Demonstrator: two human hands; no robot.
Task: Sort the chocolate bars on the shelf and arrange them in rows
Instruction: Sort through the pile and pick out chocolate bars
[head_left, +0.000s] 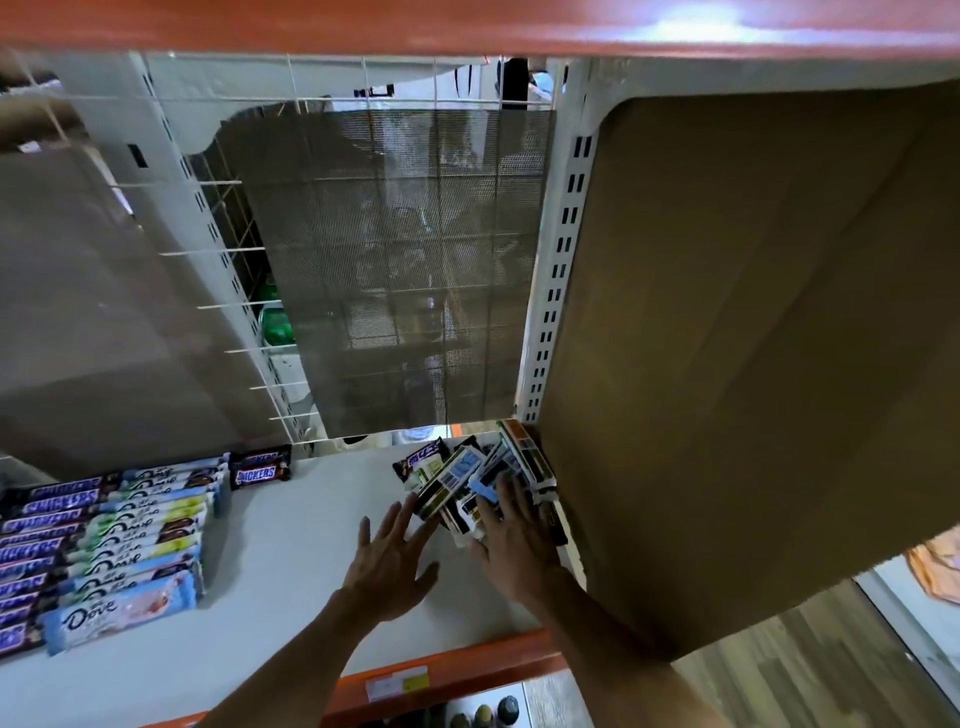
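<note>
The left hand (387, 556) is fully open, fingers spread and straight, holding nothing. Its fingertips reach the near edge of the loose heap of wrapped chocolate bars (457, 478); contact cannot be confirmed. The right hand (514, 535), just beside it, lies flat on the heap with fingers extended over the wrappers. No curl or pinch is visible.

The heap sits directly ahead of both hands, its bars overlapping at odd angles, against the large brown cardboard box (753, 364) to the right of the right hand. Well to the left of the left hand lie sorted rows: pale blue and green Dove bars (140, 551) and, further left, dark Snickers bars (41, 540). All rest on the white shelf (291, 545).

Assessment: the bars are likely light and fairly stiff, with slick wrappers liable to slide over one another, and the chocolate may snap if bent. The recommended hold is across the long edges at mid-length, not by the crimped ends.
</note>
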